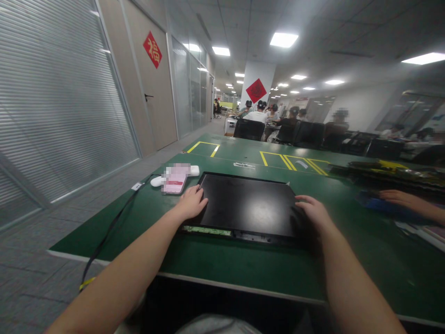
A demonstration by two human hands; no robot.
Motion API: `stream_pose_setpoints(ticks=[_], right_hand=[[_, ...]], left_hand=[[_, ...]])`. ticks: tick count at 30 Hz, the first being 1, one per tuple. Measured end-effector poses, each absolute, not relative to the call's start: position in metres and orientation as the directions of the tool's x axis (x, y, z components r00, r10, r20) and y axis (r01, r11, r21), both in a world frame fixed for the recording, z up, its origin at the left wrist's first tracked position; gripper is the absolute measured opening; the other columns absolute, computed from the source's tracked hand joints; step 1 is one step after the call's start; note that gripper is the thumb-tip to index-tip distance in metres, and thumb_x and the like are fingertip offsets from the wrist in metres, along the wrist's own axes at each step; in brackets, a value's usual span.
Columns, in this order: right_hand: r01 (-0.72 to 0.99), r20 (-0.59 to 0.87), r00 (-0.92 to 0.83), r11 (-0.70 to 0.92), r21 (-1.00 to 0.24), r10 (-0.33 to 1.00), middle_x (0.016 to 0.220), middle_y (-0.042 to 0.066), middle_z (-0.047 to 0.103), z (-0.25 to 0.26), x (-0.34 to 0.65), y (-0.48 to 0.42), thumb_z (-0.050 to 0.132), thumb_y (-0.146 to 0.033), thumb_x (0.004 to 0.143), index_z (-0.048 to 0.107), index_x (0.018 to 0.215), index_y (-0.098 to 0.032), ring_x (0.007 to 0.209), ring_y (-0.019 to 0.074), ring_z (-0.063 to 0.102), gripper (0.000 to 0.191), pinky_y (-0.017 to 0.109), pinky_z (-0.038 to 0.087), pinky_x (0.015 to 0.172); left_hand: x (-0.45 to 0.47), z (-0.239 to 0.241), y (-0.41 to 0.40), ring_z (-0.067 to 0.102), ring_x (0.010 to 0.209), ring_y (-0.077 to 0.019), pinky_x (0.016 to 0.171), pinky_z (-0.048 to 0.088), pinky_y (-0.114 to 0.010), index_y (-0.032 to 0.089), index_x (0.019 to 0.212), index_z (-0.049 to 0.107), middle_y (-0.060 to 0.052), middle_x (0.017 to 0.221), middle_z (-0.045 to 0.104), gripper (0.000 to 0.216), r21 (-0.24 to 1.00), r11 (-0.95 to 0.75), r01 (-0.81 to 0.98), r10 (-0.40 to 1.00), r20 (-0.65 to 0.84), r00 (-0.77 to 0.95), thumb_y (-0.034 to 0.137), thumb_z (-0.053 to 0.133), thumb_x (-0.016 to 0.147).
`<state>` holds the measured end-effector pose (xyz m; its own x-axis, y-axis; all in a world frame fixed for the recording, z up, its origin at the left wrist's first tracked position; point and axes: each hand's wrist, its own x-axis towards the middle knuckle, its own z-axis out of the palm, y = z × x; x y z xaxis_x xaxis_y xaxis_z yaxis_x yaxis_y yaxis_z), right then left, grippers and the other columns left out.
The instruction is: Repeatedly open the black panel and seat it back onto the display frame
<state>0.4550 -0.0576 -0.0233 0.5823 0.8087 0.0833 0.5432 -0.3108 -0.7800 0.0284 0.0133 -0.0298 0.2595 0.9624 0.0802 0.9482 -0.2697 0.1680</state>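
Observation:
A black LCD screen panel [248,204] lies face up on the green table, its dark surface reflecting a ceiling light. Along its near edge a strip of green circuit board [207,230] is exposed, next to a black frame section. My left hand [191,203] holds the panel's left edge, fingers lapping onto the screen. At the opposite side my right hand [313,212] grips the right edge with bent fingers; its thumb is hidden. Just beyond my left hand sits a phone with a lit pink screen [174,182], beside a white rounded object [157,181].
Yellow tape [274,153] marks the far part of the green table [239,264]. A black strap [114,222] hangs over the left edge. At right, another person's hand [396,197] is over a blue item, near piled dark parts [375,171]. Several people sit farther back.

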Motion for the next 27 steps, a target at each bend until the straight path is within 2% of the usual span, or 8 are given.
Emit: stream_pose_setpoints(ticks=[8,14,21,27], right_hand=[[0.621,0.081,0.549,-0.342,-0.705,0.832,0.083,0.003,0.073,-0.020,0.452,-0.061,0.065,-0.030,0.070,0.075,0.102,-0.026,0.080,0.0212,0.063,0.034,0.030,0.045,0.075],[0.654,0.082,0.529,-0.344,-0.674,0.845,0.083,0.003,0.074,-0.014,0.446,-0.064,0.067,-0.029,0.069,0.077,0.095,-0.026,0.078,0.0203,0.064,0.028,0.028,0.045,0.070],[0.704,0.092,0.507,-0.350,-0.618,0.857,0.089,0.004,0.074,-0.013,0.443,-0.064,0.067,-0.027,0.070,0.077,0.093,-0.024,0.083,0.0222,0.065,0.025,0.030,0.046,0.075],[0.704,0.108,0.506,-0.337,-0.625,0.856,0.090,0.003,0.075,-0.016,0.447,-0.063,0.067,-0.026,0.068,0.078,0.087,-0.026,0.086,0.0225,0.065,0.022,0.031,0.046,0.077]], left_hand=[[0.027,-0.031,0.013,0.033,0.143,-0.0338,0.112,0.032,-0.048,0.014,0.135,0.052,-0.020,0.154,0.038,0.052,0.193,-0.285,0.939,0.957,0.110,0.268,0.041,0.041,0.093],[0.027,-0.031,0.014,0.032,0.143,-0.0340,0.112,0.031,-0.048,0.013,0.135,0.052,-0.020,0.154,0.038,0.052,0.191,-0.288,0.938,0.956,0.113,0.271,0.041,0.041,0.093],[0.029,-0.026,0.011,0.034,0.142,-0.0329,0.112,0.032,-0.046,0.013,0.132,0.054,-0.019,0.154,0.038,0.049,0.164,-0.281,0.946,0.959,0.091,0.269,0.041,0.041,0.094],[0.027,-0.029,0.013,0.033,0.143,-0.0330,0.113,0.031,-0.047,0.013,0.132,0.054,-0.019,0.154,0.038,0.049,0.169,-0.289,0.942,0.955,0.115,0.272,0.041,0.042,0.093]])
